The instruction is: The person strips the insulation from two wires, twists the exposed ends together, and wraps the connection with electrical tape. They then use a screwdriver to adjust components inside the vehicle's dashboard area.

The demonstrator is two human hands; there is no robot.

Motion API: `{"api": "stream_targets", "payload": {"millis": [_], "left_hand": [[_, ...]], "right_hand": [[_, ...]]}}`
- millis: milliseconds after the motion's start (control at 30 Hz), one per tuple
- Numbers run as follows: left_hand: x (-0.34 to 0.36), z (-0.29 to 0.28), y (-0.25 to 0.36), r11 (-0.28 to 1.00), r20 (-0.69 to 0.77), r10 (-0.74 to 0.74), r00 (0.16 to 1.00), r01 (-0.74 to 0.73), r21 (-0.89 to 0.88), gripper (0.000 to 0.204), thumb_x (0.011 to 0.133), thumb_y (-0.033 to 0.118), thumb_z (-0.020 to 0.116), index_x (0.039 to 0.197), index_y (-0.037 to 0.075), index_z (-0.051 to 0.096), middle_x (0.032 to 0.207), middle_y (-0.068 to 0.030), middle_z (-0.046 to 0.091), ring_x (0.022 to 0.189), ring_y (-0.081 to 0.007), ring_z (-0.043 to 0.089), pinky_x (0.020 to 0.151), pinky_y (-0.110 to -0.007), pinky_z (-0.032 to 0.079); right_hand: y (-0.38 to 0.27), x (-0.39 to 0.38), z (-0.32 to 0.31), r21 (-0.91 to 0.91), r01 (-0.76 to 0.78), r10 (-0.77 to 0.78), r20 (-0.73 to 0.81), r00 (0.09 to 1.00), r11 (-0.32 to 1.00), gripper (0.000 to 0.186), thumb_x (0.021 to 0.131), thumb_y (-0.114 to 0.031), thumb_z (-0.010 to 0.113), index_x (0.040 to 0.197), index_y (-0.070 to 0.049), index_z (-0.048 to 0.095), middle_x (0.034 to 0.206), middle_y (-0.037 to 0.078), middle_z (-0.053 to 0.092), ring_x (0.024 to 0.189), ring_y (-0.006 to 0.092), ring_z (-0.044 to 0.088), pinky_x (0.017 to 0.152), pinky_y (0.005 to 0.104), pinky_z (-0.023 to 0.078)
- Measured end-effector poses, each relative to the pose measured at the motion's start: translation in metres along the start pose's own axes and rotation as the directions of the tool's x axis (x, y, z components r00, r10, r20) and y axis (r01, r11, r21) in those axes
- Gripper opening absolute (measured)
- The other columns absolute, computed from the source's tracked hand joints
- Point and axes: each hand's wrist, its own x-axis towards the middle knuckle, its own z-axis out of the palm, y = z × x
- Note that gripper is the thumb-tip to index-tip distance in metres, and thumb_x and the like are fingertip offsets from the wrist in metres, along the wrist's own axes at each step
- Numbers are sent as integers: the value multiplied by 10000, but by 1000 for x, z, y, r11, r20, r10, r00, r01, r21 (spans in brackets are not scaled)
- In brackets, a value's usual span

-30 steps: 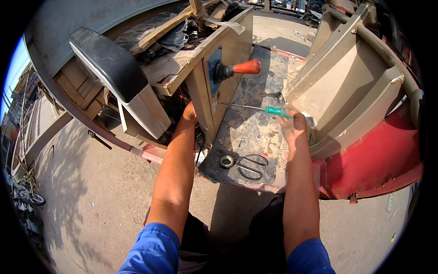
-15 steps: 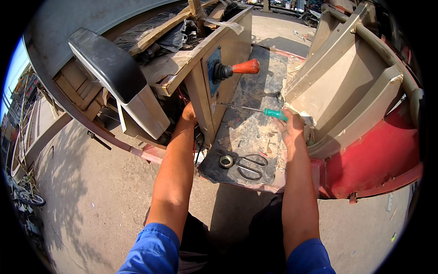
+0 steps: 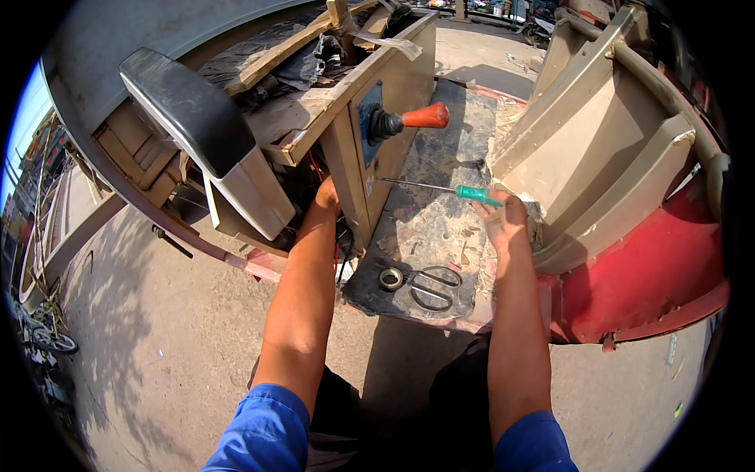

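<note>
My right hand [image 3: 504, 217] is closed round the end of a screwdriver [image 3: 476, 195] with a green handle. Its long thin shaft points left, and the tip is at the beige side panel [image 3: 402, 149], below a lever [image 3: 425, 116] with a red knob and black boot. Whether the tip touches the panel I cannot tell. My left hand [image 3: 328, 193] reaches into the dark opening behind the panel's near edge, where wires show; its fingers are hidden. On the worn black floor mat [image 3: 376, 297] lie scissors [image 3: 432, 289] with black handles and a roll of tape [image 3: 391, 278].
A black and silver box-shaped part [image 3: 197, 118] stands left of my left forearm. Wood strips [image 3: 271, 59] and torn black sheeting lie on top of the boxed frame. To the right rise a beige ribbed metal body [image 3: 582, 134] and a red curved panel [image 3: 645, 267].
My right hand and the screwdriver have shifted very slightly to the right. The left arm stays inside the opening with hardly any movement.
</note>
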Motion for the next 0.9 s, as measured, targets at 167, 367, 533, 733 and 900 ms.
{"api": "stream_targets", "payload": {"millis": [167, 367, 533, 733, 900], "left_hand": [[-9, 18, 13, 996, 1, 9, 1000, -9, 90, 378, 807, 141, 699, 1147, -4, 624, 1059, -103, 651, 906, -203, 618, 764, -328, 475], [3, -7, -5, 1000, 16, 6, 1000, -6, -19, 380, 789, 128, 697, 1139, -4, 627, 1042, -105, 653, 896, -209, 617, 756, -330, 474], [1, 2, 0, 1000, 5, -6, 1000, 5, 27, 377, 787, 136, 697, 1131, -2, 631, 1014, -101, 657, 878, -208, 619, 743, -326, 475], [2, 5, 1, 1000, -42, -27, 999, 28, 10, 363, 795, 142, 693, 1126, 4, 632, 1001, -93, 657, 871, -203, 619, 730, -324, 477], [3, 1, -1, 1000, 18, -12, 1000, 12, 18, 384, 772, 139, 716, 1123, 7, 633, 1009, -87, 657, 871, -202, 619, 734, -324, 475]], "right_hand": [[1, -8, 2, -173, 69, -72, -10, 997, 982, 491, 856, -31, 601, 1296, 61, 401, 1265, 183, 427, 1152, 336, 485, 966, 500, 478], [-4, -6, 6, -15, -82, 82, -25, 996, 996, 526, 852, -19, 602, 1325, 50, 382, 1215, 178, 443, 1094, 348, 525, 948, 484, 497], [-1, -12, 7, -117, 43, -47, -34, 998, 992, 549, 837, 0, 588, 1336, 58, 366, 1239, 190, 437, 1119, 373, 508, 957, 476, 489], [-5, -16, 15, -112, -10, 3, -60, 998, 994, 506, 846, -2, 585, 1310, 69, 396, 1239, 193, 459, 1096, 340, 530, 932, 451, 510], [2, -2, 0, -59, 77, -77, 5, 997, 995, 432, 862, -13, 570, 1263, 74, 437, 1231, 187, 463, 1118, 355, 511, 956, 468, 497]]}}
